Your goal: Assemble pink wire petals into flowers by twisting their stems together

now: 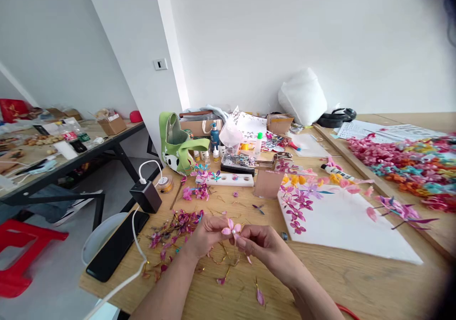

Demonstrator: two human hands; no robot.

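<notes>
Both hands meet low over the wooden table (356, 277). My left hand (206, 237) and my right hand (261, 245) pinch a small pink flower (231, 228) on a thin wire stem between their fingertips. Loose pink and purple petals and gold wire bits (171, 234) lie scattered just left of the hands. A single petal (260, 296) lies on the table near my right forearm.
A white sheet (342, 225) with purple flowers sits right of the hands. A black phone (116, 251) and charger block (146, 195) with white cable lie at the left edge. Bottles, a green bag (176, 144) and boxes crowd the back. Coloured flowers (406, 163) pile far right.
</notes>
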